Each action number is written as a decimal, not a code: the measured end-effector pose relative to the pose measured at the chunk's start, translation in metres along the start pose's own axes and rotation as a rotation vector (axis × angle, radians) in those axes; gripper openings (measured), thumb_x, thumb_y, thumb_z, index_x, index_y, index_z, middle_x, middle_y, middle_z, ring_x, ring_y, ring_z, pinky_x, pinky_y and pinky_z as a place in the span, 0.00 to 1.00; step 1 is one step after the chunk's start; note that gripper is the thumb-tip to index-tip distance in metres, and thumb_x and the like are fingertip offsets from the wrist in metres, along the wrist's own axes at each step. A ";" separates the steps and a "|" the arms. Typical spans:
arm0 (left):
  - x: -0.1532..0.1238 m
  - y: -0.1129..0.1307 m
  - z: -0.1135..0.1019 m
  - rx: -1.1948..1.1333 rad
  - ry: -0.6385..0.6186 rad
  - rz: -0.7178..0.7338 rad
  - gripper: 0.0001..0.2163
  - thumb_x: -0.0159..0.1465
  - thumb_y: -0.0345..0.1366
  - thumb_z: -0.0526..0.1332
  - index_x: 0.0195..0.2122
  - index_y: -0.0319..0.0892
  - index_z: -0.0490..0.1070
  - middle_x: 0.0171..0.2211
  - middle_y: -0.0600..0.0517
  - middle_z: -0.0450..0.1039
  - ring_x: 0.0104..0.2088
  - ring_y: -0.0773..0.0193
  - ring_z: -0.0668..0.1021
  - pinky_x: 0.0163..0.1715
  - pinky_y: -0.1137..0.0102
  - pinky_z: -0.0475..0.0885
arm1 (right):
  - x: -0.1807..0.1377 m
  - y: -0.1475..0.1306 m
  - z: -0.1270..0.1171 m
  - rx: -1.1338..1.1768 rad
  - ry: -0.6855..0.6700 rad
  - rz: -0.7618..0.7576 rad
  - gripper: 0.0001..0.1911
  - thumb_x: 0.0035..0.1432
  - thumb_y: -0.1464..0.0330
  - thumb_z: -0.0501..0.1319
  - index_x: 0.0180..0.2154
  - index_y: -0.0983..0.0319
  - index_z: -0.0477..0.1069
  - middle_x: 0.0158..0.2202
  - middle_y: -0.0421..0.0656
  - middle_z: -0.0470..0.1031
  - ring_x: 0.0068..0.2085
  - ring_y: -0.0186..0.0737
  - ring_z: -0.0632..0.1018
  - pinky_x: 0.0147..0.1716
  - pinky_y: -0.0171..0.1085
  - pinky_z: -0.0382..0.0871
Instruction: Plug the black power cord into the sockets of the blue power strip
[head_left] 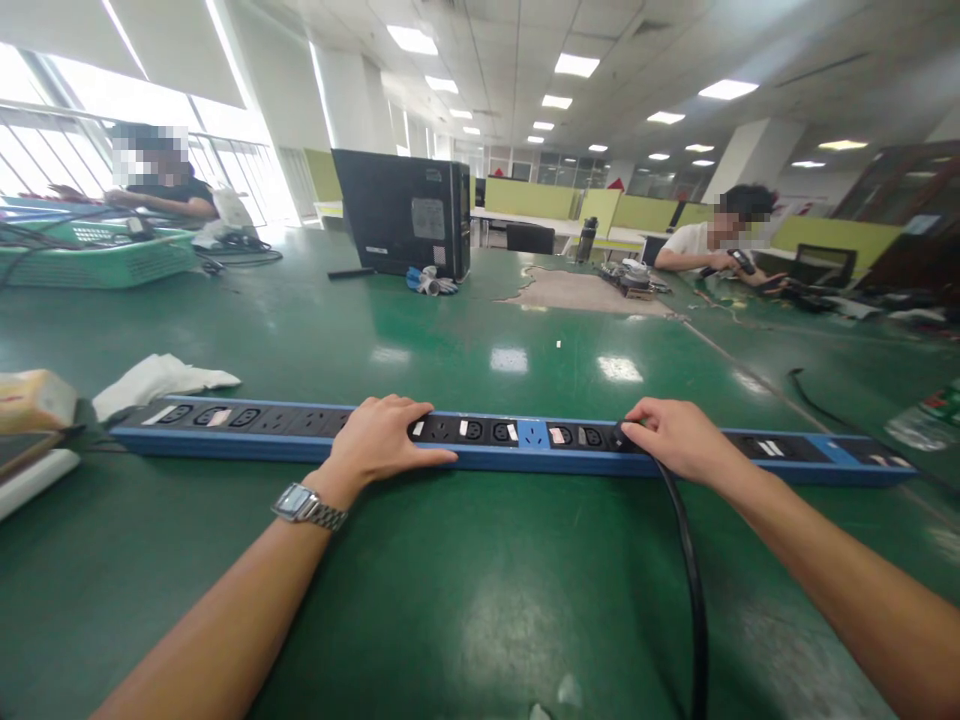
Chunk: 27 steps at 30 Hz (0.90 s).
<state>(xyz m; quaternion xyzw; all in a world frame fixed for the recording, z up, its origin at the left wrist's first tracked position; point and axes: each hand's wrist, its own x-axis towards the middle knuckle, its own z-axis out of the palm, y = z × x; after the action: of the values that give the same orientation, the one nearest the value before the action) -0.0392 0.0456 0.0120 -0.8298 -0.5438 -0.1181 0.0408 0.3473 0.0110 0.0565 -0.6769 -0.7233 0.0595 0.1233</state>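
Note:
A long blue and black power strip (532, 458) lies across the green table in front of me, its row of sockets facing up. My left hand (384, 438) is clasped over the strip left of its middle, thumb along the front side and fingers over the top. A wristwatch is on that wrist. Right of the blue socket, my right hand (670, 435) is closed on a black plug (621, 436) at the strip's sockets. From under this hand a thick black cable (688, 560) curves down toward the front edge. Whether the plug is fully seated I cannot tell.
White tissue (161, 382) touches the strip's left end. A black computer case (405, 215) stands behind, with gloves (431, 281) by it. A green basket (112, 258) sits at left, a plastic bottle (926, 415) at right. Two people sit at the table's far sides.

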 end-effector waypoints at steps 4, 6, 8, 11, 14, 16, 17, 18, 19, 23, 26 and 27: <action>0.000 -0.001 0.001 0.000 -0.003 0.000 0.41 0.50 0.71 0.57 0.52 0.42 0.75 0.47 0.42 0.79 0.46 0.44 0.79 0.48 0.55 0.70 | 0.007 -0.035 -0.019 0.007 0.147 0.063 0.12 0.53 0.62 0.59 0.30 0.62 0.78 0.27 0.43 0.78 0.30 0.39 0.75 0.29 0.35 0.61; 0.000 -0.002 0.003 -0.001 0.002 0.003 0.41 0.49 0.72 0.58 0.52 0.42 0.75 0.47 0.43 0.78 0.46 0.43 0.79 0.48 0.55 0.69 | 0.013 -0.067 -0.016 0.103 0.164 0.030 0.11 0.52 0.63 0.60 0.30 0.61 0.78 0.28 0.43 0.79 0.31 0.39 0.75 0.29 0.35 0.61; 0.000 -0.003 0.004 -0.001 0.003 0.003 0.42 0.47 0.72 0.59 0.51 0.43 0.75 0.47 0.43 0.78 0.46 0.43 0.78 0.47 0.55 0.69 | 0.020 -0.106 -0.002 0.229 0.044 -0.058 0.10 0.51 0.65 0.60 0.30 0.62 0.79 0.30 0.43 0.80 0.32 0.37 0.76 0.30 0.33 0.62; -0.001 -0.003 0.006 0.000 0.010 -0.004 0.40 0.46 0.71 0.61 0.50 0.44 0.75 0.45 0.44 0.79 0.45 0.44 0.78 0.46 0.56 0.69 | 0.032 -0.160 0.033 0.337 -0.030 -0.109 0.11 0.52 0.65 0.60 0.31 0.63 0.79 0.32 0.44 0.81 0.33 0.36 0.77 0.31 0.32 0.63; -0.001 -0.001 0.007 -0.006 0.031 -0.003 0.36 0.48 0.69 0.62 0.47 0.45 0.75 0.43 0.46 0.79 0.45 0.46 0.79 0.46 0.57 0.69 | 0.043 -0.195 0.060 0.383 -0.054 -0.096 0.11 0.53 0.65 0.59 0.32 0.62 0.80 0.33 0.44 0.82 0.35 0.37 0.78 0.33 0.32 0.65; -0.002 0.000 0.006 -0.009 0.034 -0.001 0.33 0.49 0.67 0.63 0.45 0.45 0.75 0.41 0.47 0.79 0.44 0.47 0.79 0.44 0.57 0.69 | 0.048 -0.205 0.065 0.342 -0.069 -0.066 0.12 0.53 0.64 0.59 0.32 0.61 0.80 0.34 0.46 0.82 0.36 0.39 0.79 0.34 0.33 0.66; -0.002 0.001 0.006 -0.008 0.035 -0.002 0.32 0.50 0.66 0.63 0.44 0.45 0.75 0.40 0.47 0.79 0.44 0.47 0.79 0.44 0.57 0.69 | 0.050 -0.208 0.064 0.304 -0.073 -0.052 0.12 0.52 0.64 0.60 0.33 0.61 0.80 0.35 0.47 0.82 0.37 0.40 0.80 0.35 0.33 0.67; -0.002 0.001 0.005 -0.007 0.036 -0.002 0.31 0.50 0.66 0.63 0.43 0.45 0.75 0.40 0.47 0.79 0.43 0.47 0.79 0.44 0.57 0.69 | 0.051 -0.210 0.062 0.265 -0.074 -0.042 0.12 0.52 0.63 0.60 0.33 0.61 0.81 0.36 0.48 0.82 0.38 0.42 0.80 0.36 0.34 0.67; -0.002 0.002 0.005 -0.006 0.036 -0.002 0.30 0.51 0.65 0.62 0.43 0.45 0.75 0.40 0.47 0.79 0.43 0.47 0.79 0.44 0.57 0.69 | 0.051 -0.211 0.060 0.230 -0.079 -0.041 0.13 0.52 0.63 0.60 0.33 0.61 0.81 0.37 0.49 0.82 0.40 0.44 0.80 0.36 0.35 0.68; -0.002 0.002 0.004 -0.017 0.031 0.002 0.27 0.54 0.62 0.61 0.43 0.45 0.76 0.40 0.46 0.79 0.44 0.48 0.78 0.44 0.58 0.69 | 0.047 -0.220 0.054 0.115 -0.090 -0.068 0.15 0.53 0.65 0.58 0.37 0.63 0.80 0.40 0.53 0.82 0.42 0.49 0.81 0.38 0.38 0.71; -0.002 0.002 0.004 -0.015 0.028 0.004 0.23 0.55 0.58 0.62 0.41 0.46 0.76 0.38 0.47 0.79 0.43 0.48 0.78 0.44 0.59 0.68 | 0.042 -0.232 0.055 0.051 -0.102 -0.059 0.17 0.54 0.65 0.58 0.41 0.64 0.80 0.42 0.55 0.81 0.43 0.50 0.81 0.38 0.40 0.72; -0.002 0.002 0.004 -0.006 0.029 0.005 0.21 0.55 0.56 0.62 0.40 0.46 0.76 0.38 0.47 0.79 0.43 0.48 0.78 0.43 0.59 0.68 | 0.040 -0.236 0.056 0.043 -0.113 -0.046 0.17 0.54 0.65 0.58 0.42 0.64 0.79 0.43 0.55 0.81 0.44 0.50 0.81 0.38 0.39 0.72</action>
<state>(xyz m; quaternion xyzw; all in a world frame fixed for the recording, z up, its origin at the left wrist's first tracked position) -0.0377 0.0437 0.0080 -0.8296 -0.5405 -0.1320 0.0464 0.1031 0.0376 0.0661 -0.6528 -0.7431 0.1101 0.0980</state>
